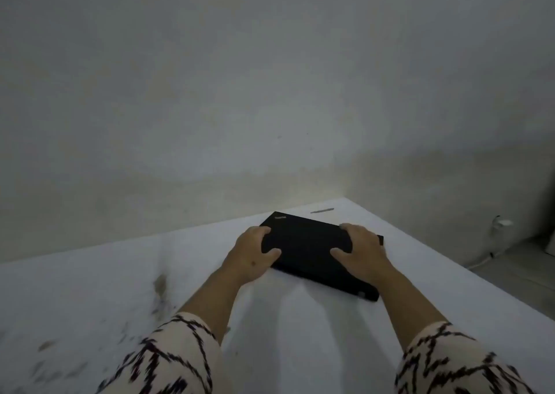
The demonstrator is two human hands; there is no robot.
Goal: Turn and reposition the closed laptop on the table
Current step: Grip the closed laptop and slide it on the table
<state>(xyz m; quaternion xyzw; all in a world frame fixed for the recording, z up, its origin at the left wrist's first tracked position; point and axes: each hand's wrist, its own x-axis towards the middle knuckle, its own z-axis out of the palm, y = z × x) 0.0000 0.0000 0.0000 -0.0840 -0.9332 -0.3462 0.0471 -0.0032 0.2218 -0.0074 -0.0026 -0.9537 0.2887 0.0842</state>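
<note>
A closed black laptop (309, 243) lies flat on the white table (150, 273), set at an angle near the table's far right corner. Its lid bears a small logo at the far corner. My left hand (252, 254) grips the laptop's left edge, thumb on the lid and fingers curled over the far side. Over on the right part of the lid, my right hand (362, 251) clasps the laptop with its fingers over the far edge and its thumb on top. Both forearms wear cream sleeves with a black zigzag pattern.
A small grey pen-like object (322, 210) lies on the table beyond the laptop. Dark stains (160, 284) mark the table's left side. A plain wall rises behind. The table's right edge drops to the floor, where a white plug and cable (501, 224) sit by the wall.
</note>
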